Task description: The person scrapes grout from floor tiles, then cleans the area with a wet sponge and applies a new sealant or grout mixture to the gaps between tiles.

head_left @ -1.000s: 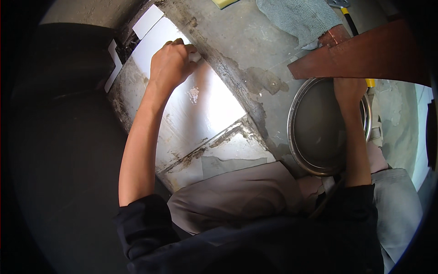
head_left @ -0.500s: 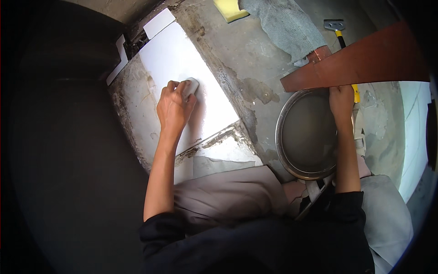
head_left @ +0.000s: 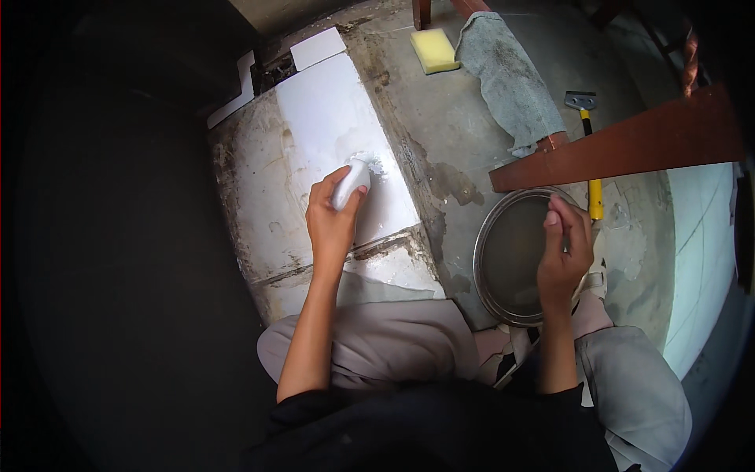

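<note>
My left hand (head_left: 332, 222) is closed round a smooth white oblong object (head_left: 351, 185), its far end at the white tile (head_left: 324, 98). A wet, whitish patch (head_left: 376, 166) lies on the tile by that end. I cannot tell exactly what the white object is. My right hand (head_left: 565, 256) hovers over the right side of a round metal-rimmed basin (head_left: 481, 275) holding murky grey liquid. Its fingers are curled and the thumb is close to them, with nothing visible between.
A reddish-brown wooden beam (head_left: 621, 140) crosses behind the basin. Beyond lie a grey cloth (head_left: 507, 79), a yellow sponge (head_left: 435, 51) and a scraper with a yellow-black handle (head_left: 595, 197). Dirty older tiles (head_left: 259, 173) and a cut white tile piece (head_left: 318, 49) surround the white tile.
My left hand has turned and moved toward me over the tile, with more of the white object showing. My right hand has come from beside the beam to above the basin. The view has shifted.
</note>
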`<state>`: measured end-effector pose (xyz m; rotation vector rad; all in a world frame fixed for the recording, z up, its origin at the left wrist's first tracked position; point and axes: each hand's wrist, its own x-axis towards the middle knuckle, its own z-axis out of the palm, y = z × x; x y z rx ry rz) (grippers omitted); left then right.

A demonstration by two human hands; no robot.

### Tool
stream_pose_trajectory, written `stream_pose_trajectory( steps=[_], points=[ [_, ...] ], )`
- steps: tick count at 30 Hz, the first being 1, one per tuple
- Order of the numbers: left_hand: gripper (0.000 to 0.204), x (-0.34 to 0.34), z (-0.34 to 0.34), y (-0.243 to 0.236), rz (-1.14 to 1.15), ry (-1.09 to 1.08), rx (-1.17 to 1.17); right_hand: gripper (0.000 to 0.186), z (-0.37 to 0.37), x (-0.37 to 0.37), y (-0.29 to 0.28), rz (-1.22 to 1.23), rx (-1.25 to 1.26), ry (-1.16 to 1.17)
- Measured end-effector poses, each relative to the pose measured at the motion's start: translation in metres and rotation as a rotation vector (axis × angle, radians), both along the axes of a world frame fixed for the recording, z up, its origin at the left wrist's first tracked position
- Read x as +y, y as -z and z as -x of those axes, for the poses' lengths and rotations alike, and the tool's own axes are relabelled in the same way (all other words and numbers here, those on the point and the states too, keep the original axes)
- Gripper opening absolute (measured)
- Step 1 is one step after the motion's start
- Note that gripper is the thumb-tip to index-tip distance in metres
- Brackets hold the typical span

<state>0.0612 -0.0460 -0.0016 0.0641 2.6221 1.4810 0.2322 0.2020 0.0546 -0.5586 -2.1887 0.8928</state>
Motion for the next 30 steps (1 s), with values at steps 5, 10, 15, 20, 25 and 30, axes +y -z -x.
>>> stream_pose_trajectory(
  steps=[5,10,15,20,25,30],
  points=[
    [0.04,0.022,-0.006,-0.004,-0.605,-0.063,-0.442,0.033,0.051,-0.08,0.017,0.299,-0.296,-0.421],
    [0.048,0.029,-0.011,-0.017,-0.708,0.0,-0.521,0.071,0.103,-0.103,0.049,0.612,-0.375,-0.423],
    [0.056,0.025,-0.01,-0.005,-0.813,0.008,-0.492,0.072,0.131,-0.116,0.061,0.7,-0.224,-0.36],
    [0.06,0.019,0.015,-0.01,-0.655,0.081,-0.391,0.056,0.175,-0.065,0.071,0.734,-0.234,-0.252],
    [0.052,-0.012,0.051,0.019,-0.628,-0.173,-0.291,0.047,0.233,-0.038,0.051,0.469,-0.606,-0.271],
    [0.048,-0.031,0.073,0.014,-0.695,-0.329,-0.276,0.038,0.264,-0.04,0.05,-0.101,-0.629,-0.39]
  ],
)
